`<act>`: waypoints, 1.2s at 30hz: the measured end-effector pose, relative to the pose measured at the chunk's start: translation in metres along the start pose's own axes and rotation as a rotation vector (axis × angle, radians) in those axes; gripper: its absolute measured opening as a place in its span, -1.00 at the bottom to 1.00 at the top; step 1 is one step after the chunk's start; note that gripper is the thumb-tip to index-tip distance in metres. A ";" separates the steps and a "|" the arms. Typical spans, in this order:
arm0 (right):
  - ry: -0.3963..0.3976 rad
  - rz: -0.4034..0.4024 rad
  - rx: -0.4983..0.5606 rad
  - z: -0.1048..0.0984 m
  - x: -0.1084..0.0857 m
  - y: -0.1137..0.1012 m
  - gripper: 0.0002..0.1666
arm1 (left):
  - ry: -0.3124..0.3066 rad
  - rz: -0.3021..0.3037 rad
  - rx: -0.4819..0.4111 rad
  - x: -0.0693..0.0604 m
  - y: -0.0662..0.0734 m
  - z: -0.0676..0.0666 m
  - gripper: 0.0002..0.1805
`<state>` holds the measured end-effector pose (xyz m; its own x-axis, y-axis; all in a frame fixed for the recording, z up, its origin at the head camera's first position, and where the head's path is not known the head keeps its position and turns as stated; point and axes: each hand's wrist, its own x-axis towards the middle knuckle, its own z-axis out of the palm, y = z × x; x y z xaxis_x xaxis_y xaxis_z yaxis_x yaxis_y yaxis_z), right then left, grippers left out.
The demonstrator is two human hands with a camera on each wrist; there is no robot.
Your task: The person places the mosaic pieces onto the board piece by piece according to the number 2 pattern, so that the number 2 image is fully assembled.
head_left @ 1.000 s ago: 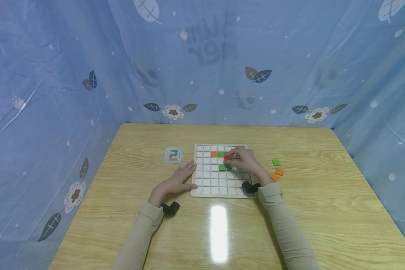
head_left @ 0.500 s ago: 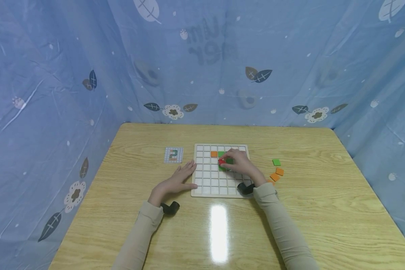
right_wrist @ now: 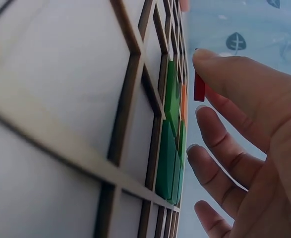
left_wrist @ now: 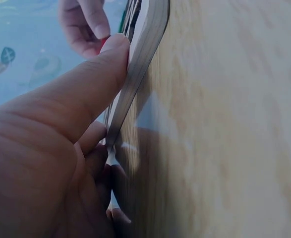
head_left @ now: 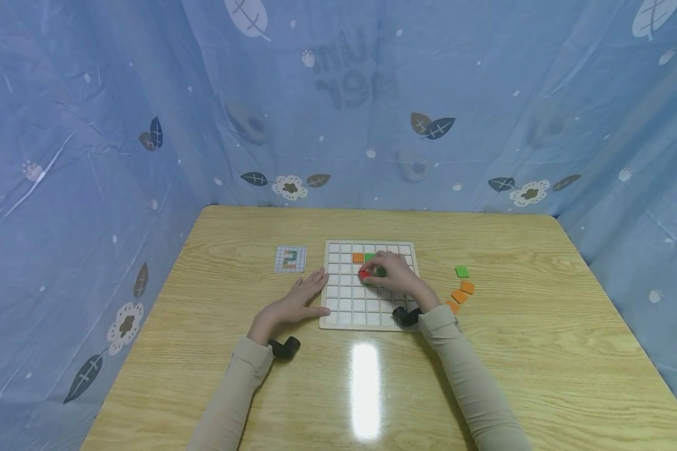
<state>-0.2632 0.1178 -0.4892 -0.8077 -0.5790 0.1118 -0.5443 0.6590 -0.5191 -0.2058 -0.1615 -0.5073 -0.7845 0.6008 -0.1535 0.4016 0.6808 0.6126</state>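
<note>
A white grid board [head_left: 344,304] with raised wooden lines lies on the table, holding an orange tile [head_left: 358,257] and several green tiles [right_wrist: 171,94]. My right hand [head_left: 397,275] pinches a red tile [head_left: 363,274] between thumb and finger just above the board; in the right wrist view the red tile [right_wrist: 199,87] stands on edge, clear of the grid. My left hand [head_left: 295,301] rests at the board's left edge with its fingers spread. In the left wrist view the thumb of my left hand [left_wrist: 51,124] touches the board's rim [left_wrist: 147,44].
A small printed card [head_left: 290,259] with a coloured pattern on a grid lies left of the board. To the right are a loose green tile [head_left: 462,272] and several orange tiles [head_left: 467,287]. A blue patterned curtain [head_left: 338,113] hangs behind the table [head_left: 530,313].
My right hand has moved left over the board with the red tile, uncovering more of the loose orange tiles on the right. My left hand has stayed in place.
</note>
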 end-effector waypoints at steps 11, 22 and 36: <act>-0.042 -0.020 -0.025 0.003 0.005 -0.004 -0.75 | 0.002 0.005 -0.005 0.000 -0.001 0.001 -0.06; -0.099 -0.048 -0.030 0.004 0.004 -0.003 -0.79 | 0.009 -0.009 -0.002 0.001 -0.002 0.003 -0.06; -0.094 -0.033 0.016 0.001 0.002 0.003 -0.77 | 0.019 -0.006 -0.003 0.001 -0.002 0.002 -0.07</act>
<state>-0.2663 0.1182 -0.4910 -0.7641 -0.6432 0.0497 -0.5660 0.6313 -0.5302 -0.2065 -0.1610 -0.5107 -0.7960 0.5884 -0.1423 0.3953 0.6832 0.6139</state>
